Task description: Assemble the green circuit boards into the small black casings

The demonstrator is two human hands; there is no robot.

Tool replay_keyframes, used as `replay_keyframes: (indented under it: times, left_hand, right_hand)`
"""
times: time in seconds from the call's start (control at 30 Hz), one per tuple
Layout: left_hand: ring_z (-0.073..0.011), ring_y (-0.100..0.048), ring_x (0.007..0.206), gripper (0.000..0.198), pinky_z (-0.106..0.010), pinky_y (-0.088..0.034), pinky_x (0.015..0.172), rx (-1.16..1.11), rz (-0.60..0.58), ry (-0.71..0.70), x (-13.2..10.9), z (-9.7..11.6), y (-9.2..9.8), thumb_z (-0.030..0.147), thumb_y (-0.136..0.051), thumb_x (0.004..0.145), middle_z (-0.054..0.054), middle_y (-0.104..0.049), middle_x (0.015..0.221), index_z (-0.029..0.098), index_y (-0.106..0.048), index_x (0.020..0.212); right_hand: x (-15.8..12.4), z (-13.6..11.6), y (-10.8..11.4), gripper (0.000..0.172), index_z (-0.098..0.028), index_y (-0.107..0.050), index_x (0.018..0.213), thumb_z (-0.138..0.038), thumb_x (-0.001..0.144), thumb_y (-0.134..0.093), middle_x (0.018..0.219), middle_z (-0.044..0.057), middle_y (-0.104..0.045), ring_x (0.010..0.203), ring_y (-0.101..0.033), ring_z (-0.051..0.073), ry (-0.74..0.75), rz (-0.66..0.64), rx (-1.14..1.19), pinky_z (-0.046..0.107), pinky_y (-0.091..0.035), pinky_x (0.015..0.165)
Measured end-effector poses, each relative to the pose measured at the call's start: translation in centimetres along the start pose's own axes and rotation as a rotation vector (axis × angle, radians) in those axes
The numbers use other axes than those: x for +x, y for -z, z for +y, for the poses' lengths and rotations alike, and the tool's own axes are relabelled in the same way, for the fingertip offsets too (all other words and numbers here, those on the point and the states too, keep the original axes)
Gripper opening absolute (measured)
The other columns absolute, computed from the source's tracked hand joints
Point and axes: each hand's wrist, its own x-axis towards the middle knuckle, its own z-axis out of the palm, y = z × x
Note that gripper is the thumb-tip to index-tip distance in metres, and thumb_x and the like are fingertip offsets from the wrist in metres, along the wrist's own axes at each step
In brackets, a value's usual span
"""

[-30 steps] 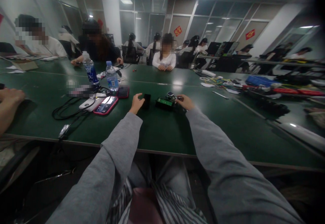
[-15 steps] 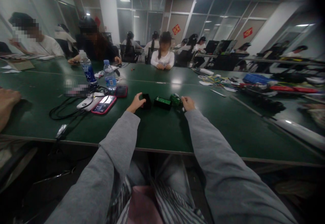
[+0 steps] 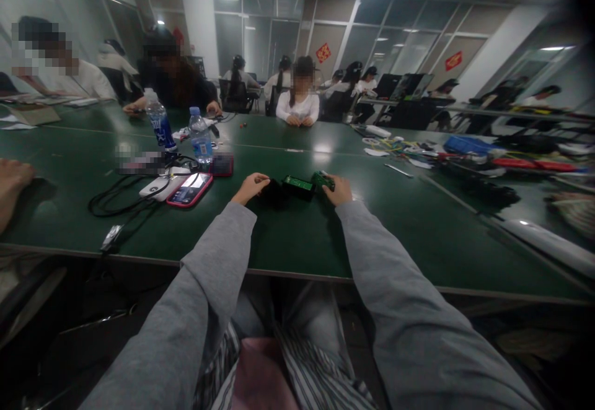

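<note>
In front of me on the green table, a small black open case [image 3: 304,194] has a green circuit board [image 3: 297,183] in it. To its left, my left hand [image 3: 251,187] is closed, thumb against fingers, on the edge of a dark black piece [image 3: 273,193] whose shape is blurred. On the case's other side, my right hand [image 3: 340,191] grips a second green circuit board [image 3: 322,179] between thumb and fingers, close beside the case.
Left of my hands lie a red-edged phone [image 3: 189,189], a white power bank [image 3: 162,186] and black cables. Behind them stand two bottles [image 3: 201,137]. A thin metallic tool [image 3: 398,170] and tangled wires [image 3: 404,150] lie to the right. Another person's hand [image 3: 15,181] rests at far left.
My left thumb and fingers have come together, and the black piece has shifted and looks lower. My right hand has moved slightly left, its fingers now further over the circuit board.
</note>
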Motion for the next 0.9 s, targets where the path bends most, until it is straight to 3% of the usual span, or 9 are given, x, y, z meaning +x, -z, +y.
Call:
replay_keyframes:
  times: [0.13, 0.27, 0.33, 0.4, 0.5, 0.57, 0.67, 0.77, 0.9]
  left_hand:
    - [-0.0056, -0.047, 0.047, 0.019, -0.021, -0.04, 0.047, -0.013, -0.112, 0.011, -0.4, 0.7, -0.3, 0.029, -0.064, 0.087, 0.0, -0.058, 0.069, 0.014, -0.063, 0.098]
    - [-0.0078, -0.052, 0.048, 0.026, -0.024, -0.044, 0.052, -0.055, -0.204, 0.087, -1.3, 1.7, -0.6, 0.038, -0.064, 0.086, 0.0, -0.058, 0.065, 0.015, -0.061, 0.095]
    - [-0.0088, -0.054, 0.05, 0.026, -0.025, -0.046, 0.053, -0.11, -0.241, 0.114, -1.8, 2.1, -0.6, 0.041, -0.061, 0.088, 0.0, -0.058, 0.066, 0.015, -0.06, 0.092]
    - [-0.0091, -0.055, 0.051, 0.027, -0.026, -0.046, 0.054, -0.164, -0.264, 0.125, -2.2, 2.4, -0.5, 0.042, -0.057, 0.09, -0.001, -0.058, 0.067, 0.015, -0.058, 0.086]
    - [-0.0085, -0.055, 0.052, 0.031, -0.024, -0.045, 0.053, -0.214, -0.269, 0.143, -2.4, 2.6, -0.5, 0.044, -0.053, 0.092, -0.001, -0.056, 0.065, 0.016, -0.056, 0.078]
    - [-0.0079, -0.053, 0.051, 0.033, -0.022, -0.044, 0.051, -0.225, -0.242, 0.154, -2.2, 2.4, -0.6, 0.045, -0.053, 0.092, 0.0, -0.055, 0.063, 0.016, -0.055, 0.076]
    - [-0.0072, -0.05, 0.048, 0.034, -0.021, -0.041, 0.049, -0.241, -0.18, 0.124, -1.5, 1.9, -0.8, 0.044, -0.052, 0.093, 0.001, -0.054, 0.06, 0.016, -0.055, 0.074]
    - [-0.0072, -0.05, 0.048, 0.034, -0.021, -0.039, 0.048, -0.252, -0.125, 0.086, -0.9, 1.3, -0.8, 0.043, -0.049, 0.094, 0.001, -0.053, 0.06, 0.016, -0.056, 0.074]
    - [-0.007, -0.05, 0.047, 0.035, -0.02, -0.038, 0.047, -0.246, -0.083, 0.076, -0.4, 0.7, -0.8, 0.043, -0.049, 0.094, 0.001, -0.054, 0.06, 0.016, -0.055, 0.073]
  right_hand:
    - [-0.1, -1.7, 1.7, 0.047, -0.011, -0.054, 0.122, -0.04, 0.087, -0.045, 0.121, 0.02, -0.055, 0.119, -0.044, 0.033, -0.091, 0.221, 0.006, 0.055, -0.033, 0.103]
    - [-1.2, -5.8, 4.3, 0.047, -0.014, -0.053, 0.123, -0.046, 0.093, -0.035, 0.122, 0.017, -0.054, 0.119, -0.045, 0.032, -0.085, 0.404, 0.065, 0.055, -0.036, 0.102]
    - [-2.8, -8.7, 5.2, 0.045, -0.017, -0.053, 0.122, -0.046, 0.096, -0.03, 0.118, 0.015, -0.055, 0.115, -0.049, 0.029, 0.03, 0.382, 0.136, 0.051, -0.04, 0.1]
    - [-5.1, -11.6, 5.4, 0.043, -0.02, -0.053, 0.123, -0.047, 0.098, -0.03, 0.116, 0.013, -0.057, 0.112, -0.052, 0.027, 0.175, 0.278, 0.219, 0.047, -0.045, 0.098]
    - [-8.5, -14.5, 4.5, 0.053, -0.019, -0.045, 0.135, -0.049, 0.092, -0.047, 0.122, 0.015, -0.054, 0.114, -0.054, 0.029, 0.318, 0.109, 0.223, 0.047, -0.049, 0.096]
    - [-10.1, -15.2, 3.7, 0.066, -0.018, -0.035, 0.144, -0.045, 0.088, -0.055, 0.121, 0.016, -0.055, 0.111, -0.056, 0.032, 0.353, 0.034, 0.165, 0.05, -0.052, 0.092]
    - [-10.9, -15.1, 3.8, 0.072, -0.023, -0.023, 0.152, -0.034, 0.088, -0.055, 0.119, 0.015, -0.057, 0.108, -0.058, 0.033, 0.415, -0.012, 0.113, 0.053, -0.053, 0.088]
    - [-10.9, -15.2, 5.3, 0.072, -0.026, -0.018, 0.153, -0.026, 0.09, -0.052, 0.127, 0.013, -0.055, 0.117, -0.055, 0.032, 0.498, 0.053, 0.101, 0.052, -0.051, 0.095]
    - [-11.0, -15.7, 6.9, 0.067, -0.026, -0.023, 0.152, -0.019, 0.091, -0.05, 0.134, 0.011, -0.053, 0.124, -0.051, 0.028, 0.566, 0.103, 0.118, 0.049, -0.048, 0.1]
